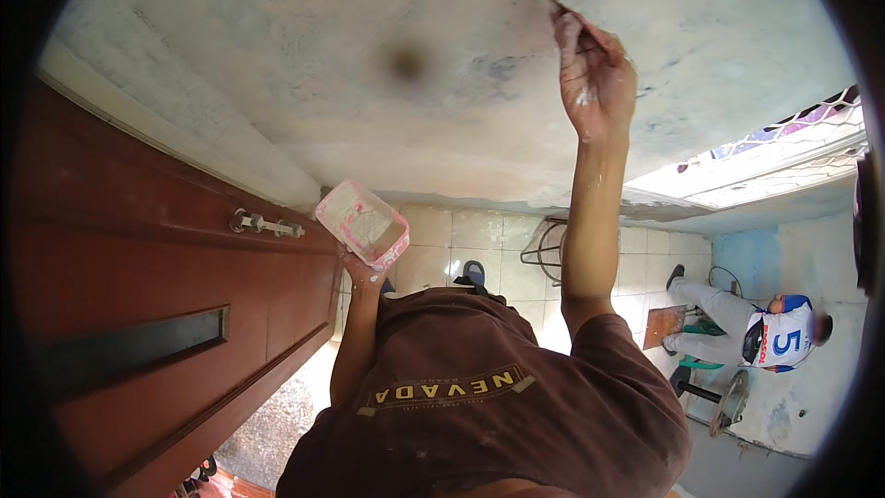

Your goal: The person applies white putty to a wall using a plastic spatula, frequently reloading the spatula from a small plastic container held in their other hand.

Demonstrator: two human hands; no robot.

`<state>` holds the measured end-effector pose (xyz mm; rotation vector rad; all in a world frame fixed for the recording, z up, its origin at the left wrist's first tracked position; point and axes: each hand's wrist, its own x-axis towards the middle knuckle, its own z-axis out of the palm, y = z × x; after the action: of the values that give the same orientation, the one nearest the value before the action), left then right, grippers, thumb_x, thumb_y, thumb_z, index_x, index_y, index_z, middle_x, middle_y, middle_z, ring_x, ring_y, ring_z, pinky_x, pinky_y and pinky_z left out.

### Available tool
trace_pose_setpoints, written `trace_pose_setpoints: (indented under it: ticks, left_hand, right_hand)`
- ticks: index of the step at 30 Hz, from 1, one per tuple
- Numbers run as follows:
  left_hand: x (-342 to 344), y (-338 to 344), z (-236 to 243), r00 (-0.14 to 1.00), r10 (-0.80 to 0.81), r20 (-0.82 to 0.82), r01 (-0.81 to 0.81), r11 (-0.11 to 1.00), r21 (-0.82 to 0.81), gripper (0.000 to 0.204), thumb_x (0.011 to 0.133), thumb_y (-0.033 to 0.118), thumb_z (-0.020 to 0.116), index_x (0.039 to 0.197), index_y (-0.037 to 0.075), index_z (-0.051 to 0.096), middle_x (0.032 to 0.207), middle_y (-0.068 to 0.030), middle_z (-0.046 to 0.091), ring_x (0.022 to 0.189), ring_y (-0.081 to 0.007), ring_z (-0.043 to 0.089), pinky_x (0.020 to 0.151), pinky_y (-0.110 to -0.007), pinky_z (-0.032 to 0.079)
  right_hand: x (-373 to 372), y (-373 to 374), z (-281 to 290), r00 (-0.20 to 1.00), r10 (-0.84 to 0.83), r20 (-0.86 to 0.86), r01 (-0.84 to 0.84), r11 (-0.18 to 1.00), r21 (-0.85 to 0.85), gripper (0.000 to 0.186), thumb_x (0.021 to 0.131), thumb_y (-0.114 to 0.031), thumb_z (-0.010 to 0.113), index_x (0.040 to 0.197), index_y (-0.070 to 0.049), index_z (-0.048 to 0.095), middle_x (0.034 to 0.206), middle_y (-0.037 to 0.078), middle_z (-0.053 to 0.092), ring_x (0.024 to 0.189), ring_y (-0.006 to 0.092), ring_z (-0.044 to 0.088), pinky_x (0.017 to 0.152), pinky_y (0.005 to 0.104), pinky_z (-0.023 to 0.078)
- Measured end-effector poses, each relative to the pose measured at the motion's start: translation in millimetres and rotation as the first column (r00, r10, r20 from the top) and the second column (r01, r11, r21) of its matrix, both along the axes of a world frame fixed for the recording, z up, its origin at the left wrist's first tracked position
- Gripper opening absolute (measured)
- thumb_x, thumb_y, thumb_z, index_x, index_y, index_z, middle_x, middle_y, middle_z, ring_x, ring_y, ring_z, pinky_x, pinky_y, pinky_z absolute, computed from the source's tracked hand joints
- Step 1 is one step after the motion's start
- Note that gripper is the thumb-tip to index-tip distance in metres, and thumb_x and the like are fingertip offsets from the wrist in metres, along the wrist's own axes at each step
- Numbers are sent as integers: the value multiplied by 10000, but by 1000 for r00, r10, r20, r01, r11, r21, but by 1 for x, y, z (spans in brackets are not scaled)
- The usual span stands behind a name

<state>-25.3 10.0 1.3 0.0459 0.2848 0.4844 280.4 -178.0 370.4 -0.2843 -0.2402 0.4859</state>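
Observation:
My left hand (366,269) is closed on a white and pink plastic tub (402,242), low in front of my body. Pale, wet-looking paste lies inside the tub, with pink showing through. Raised high on the right, my right hand (595,83) is pinched round a thin, flat scraper (553,5), seen nearly edge-on and blurred at its tip. The scraper is against or very near the pale, patchy wall (369,111); contact cannot be made out. White smears mark my right palm and wrist.
A brown wooden door (184,249) with a metal latch (265,223) stands at my left. At right are a meshed window (774,152) and another person (784,332) near the wall. A metal-framed stool (546,254) stands on the tiled floor (424,226), and a black-stemmed round stand (728,401) stands lower right.

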Motion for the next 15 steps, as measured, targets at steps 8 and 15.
trace_pose_setpoints:
  ticks: [8, 15]
  left_hand:
    - [-1, 3, 41, 998, -58, -21, 56, 996, -76, 565, 975, 500, 522, 1446, 188, 524, 1437, -85, 556, 1340, -359, 514, 1099, -597, 434]
    - [-20, 43, 18, 989, -53, -135, 60, 997, 50, 580, 974, 537, 506, 1438, 189, 522, 1454, -66, 542, 1356, -338, 498, 1104, -583, 435]
  right_hand:
    - [-32, -11, -225, 921, -337, 195, 377, 649, -661, 298, 1055, -192, 516, 1218, 51, 569, 1126, 195, 660, 994, 284, 699, 913, 423, 613]
    - [3, 110, -294, 768, -232, 597, 616, 15, -788, 136, 919, -120, 607, 941, -3, 672, 922, 232, 675, 845, 358, 668, 816, 437, 542]
